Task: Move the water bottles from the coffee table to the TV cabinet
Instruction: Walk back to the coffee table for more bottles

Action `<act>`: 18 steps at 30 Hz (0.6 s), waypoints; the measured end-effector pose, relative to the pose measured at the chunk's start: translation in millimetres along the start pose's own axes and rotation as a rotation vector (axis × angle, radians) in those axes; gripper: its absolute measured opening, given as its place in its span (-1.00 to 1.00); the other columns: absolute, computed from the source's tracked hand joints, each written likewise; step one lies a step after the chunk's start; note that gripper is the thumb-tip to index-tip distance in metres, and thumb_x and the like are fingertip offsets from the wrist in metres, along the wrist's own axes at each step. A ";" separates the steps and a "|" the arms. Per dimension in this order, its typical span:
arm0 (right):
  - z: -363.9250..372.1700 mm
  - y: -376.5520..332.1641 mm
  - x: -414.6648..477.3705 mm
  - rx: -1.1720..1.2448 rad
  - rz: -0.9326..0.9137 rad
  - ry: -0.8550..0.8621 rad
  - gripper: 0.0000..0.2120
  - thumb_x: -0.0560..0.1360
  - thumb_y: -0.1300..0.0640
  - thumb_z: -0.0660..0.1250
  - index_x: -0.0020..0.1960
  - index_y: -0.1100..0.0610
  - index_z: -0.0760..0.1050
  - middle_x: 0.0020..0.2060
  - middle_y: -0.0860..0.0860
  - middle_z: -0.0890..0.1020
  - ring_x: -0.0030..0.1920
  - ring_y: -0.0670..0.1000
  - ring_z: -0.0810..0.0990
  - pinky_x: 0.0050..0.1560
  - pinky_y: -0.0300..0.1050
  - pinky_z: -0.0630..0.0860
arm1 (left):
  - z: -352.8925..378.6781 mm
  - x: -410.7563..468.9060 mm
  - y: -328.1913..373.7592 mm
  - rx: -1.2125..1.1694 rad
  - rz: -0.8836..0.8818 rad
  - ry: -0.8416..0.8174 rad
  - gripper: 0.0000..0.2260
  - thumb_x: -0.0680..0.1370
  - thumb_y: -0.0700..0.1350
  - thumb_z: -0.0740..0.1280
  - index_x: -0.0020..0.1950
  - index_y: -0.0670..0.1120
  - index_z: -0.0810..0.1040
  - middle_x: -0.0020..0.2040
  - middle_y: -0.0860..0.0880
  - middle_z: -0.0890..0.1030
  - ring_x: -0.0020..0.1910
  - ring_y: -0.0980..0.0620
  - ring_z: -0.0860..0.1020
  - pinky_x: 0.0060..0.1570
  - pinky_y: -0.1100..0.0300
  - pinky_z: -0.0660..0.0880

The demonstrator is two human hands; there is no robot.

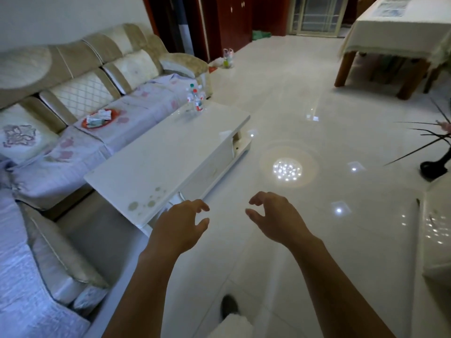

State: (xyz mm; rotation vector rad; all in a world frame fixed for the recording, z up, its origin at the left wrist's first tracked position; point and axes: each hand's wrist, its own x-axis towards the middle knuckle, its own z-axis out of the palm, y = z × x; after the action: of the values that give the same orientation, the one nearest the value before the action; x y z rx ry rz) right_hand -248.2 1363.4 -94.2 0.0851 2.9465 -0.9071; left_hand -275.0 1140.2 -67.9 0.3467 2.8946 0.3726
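A few clear water bottles (196, 98) with red and green caps stand close together at the far end of the white coffee table (168, 154). My left hand (181, 224) hovers over the floor just past the table's near corner, fingers curled apart and holding nothing. My right hand (274, 215) floats beside it, also empty with fingers spread. Both hands are far from the bottles. A white surface (439, 230) at the right edge may be the TV cabinet, though I cannot tell.
A beige sofa (85, 93) with a lilac cover runs along the left, holding a red plate of wrappers (100, 117). Glossy white floor (280, 106) stretches ahead. A cloth-covered dining table (395, 32) stands far right, a dark plant stand (434, 164) at right.
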 end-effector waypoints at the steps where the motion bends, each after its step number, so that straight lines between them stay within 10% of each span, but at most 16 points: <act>1: -1.5 1.4 13.0 -0.019 -0.009 0.004 -0.63 0.56 -0.10 0.31 0.30 0.04 0.51 0.20 -0.01 0.61 0.16 0.01 0.58 0.23 -0.05 0.51 | -1.3 11.8 -0.8 -0.011 -0.002 0.011 -0.71 0.58 0.12 0.28 0.31 0.17 0.47 0.23 0.14 0.58 0.17 0.10 0.56 0.16 0.10 0.48; 18: -39.1 -22.5 270.8 -0.151 -0.044 0.003 -0.66 0.57 -0.08 0.30 0.28 0.04 0.52 0.19 -0.03 0.61 0.17 -0.01 0.58 0.15 -0.17 0.45 | -52.6 265.9 -41.9 -0.207 0.011 0.022 -0.71 0.58 0.12 0.30 0.29 0.13 0.50 0.26 0.09 0.58 0.17 0.03 0.57 0.19 0.05 0.52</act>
State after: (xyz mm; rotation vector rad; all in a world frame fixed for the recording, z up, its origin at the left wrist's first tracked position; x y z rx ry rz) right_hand -521.2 1376.5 -68.6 0.0154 3.0193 -0.6860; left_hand -548.6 1157.0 -74.3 0.3250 2.8419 0.6749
